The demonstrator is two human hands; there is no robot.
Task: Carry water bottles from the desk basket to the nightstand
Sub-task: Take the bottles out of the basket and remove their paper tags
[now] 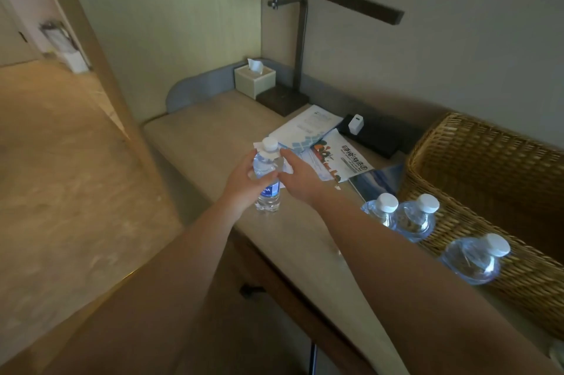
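A clear water bottle (267, 173) with a white cap and blue label stands upright on the beige desk (213, 130). My left hand (244, 184) is wrapped around its middle. My right hand (297, 174) reaches in beside it, fingers apart, fingertips at the bottle's shoulder. Three more capped water bottles (383, 208) (418, 217) (476, 258) stand on the desk along the near wall of a wicker basket (457, 161) at the right. No bottle shows inside the basket.
Leaflets and papers (323, 142) lie behind the held bottle. A dark desk lamp (300, 48), a tissue box (254, 80) and a white charger (355, 124) on a black socket strip sit toward the wall. Open floor lies to the left.
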